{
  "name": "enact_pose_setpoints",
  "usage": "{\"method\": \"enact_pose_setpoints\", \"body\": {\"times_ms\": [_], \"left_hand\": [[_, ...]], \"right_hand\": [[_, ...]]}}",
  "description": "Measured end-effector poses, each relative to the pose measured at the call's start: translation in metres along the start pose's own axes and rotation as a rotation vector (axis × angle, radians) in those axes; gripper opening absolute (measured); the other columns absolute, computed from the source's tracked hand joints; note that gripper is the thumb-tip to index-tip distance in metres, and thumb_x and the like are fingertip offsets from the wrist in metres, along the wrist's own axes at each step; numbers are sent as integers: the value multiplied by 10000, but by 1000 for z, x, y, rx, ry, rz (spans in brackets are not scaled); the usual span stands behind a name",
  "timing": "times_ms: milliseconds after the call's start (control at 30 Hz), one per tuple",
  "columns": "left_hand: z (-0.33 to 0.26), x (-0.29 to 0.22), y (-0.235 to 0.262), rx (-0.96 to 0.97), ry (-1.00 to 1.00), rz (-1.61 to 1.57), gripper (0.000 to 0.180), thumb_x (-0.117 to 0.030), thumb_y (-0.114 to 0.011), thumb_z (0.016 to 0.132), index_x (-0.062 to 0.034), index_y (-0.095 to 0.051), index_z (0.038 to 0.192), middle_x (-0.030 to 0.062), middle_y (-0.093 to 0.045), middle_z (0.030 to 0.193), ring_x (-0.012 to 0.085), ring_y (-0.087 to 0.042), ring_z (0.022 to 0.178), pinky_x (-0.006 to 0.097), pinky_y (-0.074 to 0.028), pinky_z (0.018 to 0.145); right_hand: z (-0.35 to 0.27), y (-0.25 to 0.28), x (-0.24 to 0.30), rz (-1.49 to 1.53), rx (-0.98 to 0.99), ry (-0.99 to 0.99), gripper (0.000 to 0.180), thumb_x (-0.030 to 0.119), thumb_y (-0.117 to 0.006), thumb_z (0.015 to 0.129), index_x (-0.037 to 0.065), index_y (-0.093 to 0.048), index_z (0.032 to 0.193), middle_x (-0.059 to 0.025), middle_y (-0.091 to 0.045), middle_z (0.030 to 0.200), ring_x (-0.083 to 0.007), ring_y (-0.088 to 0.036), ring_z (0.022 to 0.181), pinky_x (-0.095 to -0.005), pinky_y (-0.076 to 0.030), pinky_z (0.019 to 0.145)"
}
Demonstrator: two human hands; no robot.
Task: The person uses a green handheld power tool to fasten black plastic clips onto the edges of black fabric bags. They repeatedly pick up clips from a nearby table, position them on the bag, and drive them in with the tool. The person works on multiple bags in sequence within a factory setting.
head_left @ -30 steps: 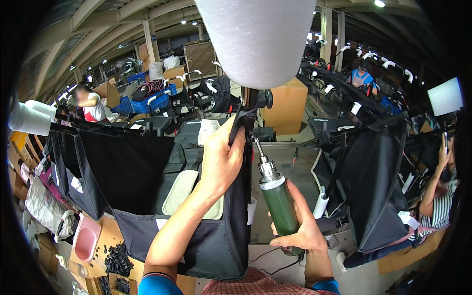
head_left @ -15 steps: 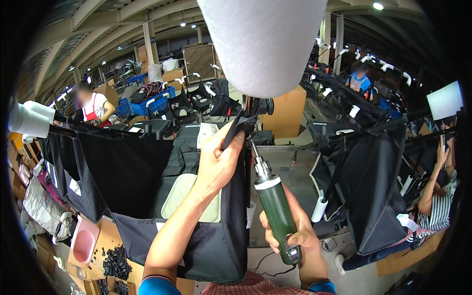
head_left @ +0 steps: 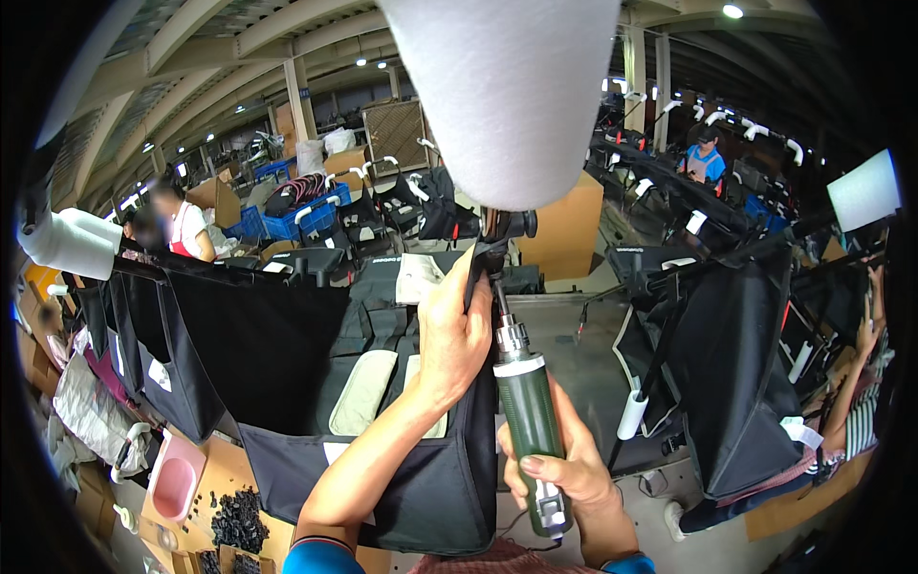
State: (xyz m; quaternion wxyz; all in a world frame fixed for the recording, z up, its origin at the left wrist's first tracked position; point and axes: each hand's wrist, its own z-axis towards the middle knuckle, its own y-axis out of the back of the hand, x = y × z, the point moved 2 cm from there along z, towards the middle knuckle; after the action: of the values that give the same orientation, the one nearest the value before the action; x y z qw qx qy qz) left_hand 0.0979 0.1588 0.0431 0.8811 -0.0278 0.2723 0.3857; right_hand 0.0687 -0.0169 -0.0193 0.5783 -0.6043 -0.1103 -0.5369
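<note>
A green corded electric screwdriver (head_left: 531,407) stands nearly upright in my right hand (head_left: 574,474), whose fingers wrap its lower body. Its bit points up at the underside of a black frame joint (head_left: 494,228); whether it sits on a screw is too small to tell. My left hand (head_left: 453,335) is closed on a black fabric edge (head_left: 474,275) beside that joint, left of the bit. Below and left of it hangs the black fabric seat (head_left: 258,354) of a stroller-like frame, with a pale padded strip (head_left: 363,392) on it.
A thick white foam sleeve (head_left: 512,105) hangs over the joint. Another black fabric frame (head_left: 727,373) stands at right, near a co-worker's arms (head_left: 861,349). At lower left, small black parts (head_left: 239,521) lie beside a pink tray (head_left: 177,475). A cardboard box (head_left: 564,225) stands behind.
The screwdriver has become more upright and its bit is closer to the joint. My left hand keeps its hold on the fabric. At far left, a co-worker has shifted.
</note>
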Motion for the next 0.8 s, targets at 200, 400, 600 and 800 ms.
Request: {"method": "enact_pose_setpoints", "body": {"times_ms": [200,400,600,800], "left_hand": [[0,6,-2,-9,-19,9,247,-62,-422,1008,7,-550,1208,65,-666,1043,75,-581,795,229,-490,698],[-1,4,11,51,-10,-6,262,-42,-421,1000,8,-544,1227,52,-662,1049,68,-580,840,233,-485,743],[9,-2,9,333,194,-165,534,-112,-585,854,-12,-417,1350,159,-600,1143,229,-580,1045,336,-450,911],[30,10,20,338,-40,-122,411,-161,-642,840,-5,-488,1188,191,-630,941,332,-629,886,402,-479,777]], "right_hand": [[-1,-9,8,-284,-10,87,966,33,-642,811,118,14,1515,-137,-522,951,-182,-620,655,-313,-536,533],[7,16,6,-1090,-218,103,1026,221,-760,745,69,-95,1510,-259,-341,1453,-332,-430,1300,-381,-375,1054],[53,104,-11,-655,-389,83,766,125,-632,864,95,-206,1499,-73,-552,1133,-131,-567,885,-251,-481,746],[158,218,-129,-792,-290,335,586,170,-521,965,45,-247,1468,-123,-405,1401,-196,-391,1279,-315,-322,1063]]}}
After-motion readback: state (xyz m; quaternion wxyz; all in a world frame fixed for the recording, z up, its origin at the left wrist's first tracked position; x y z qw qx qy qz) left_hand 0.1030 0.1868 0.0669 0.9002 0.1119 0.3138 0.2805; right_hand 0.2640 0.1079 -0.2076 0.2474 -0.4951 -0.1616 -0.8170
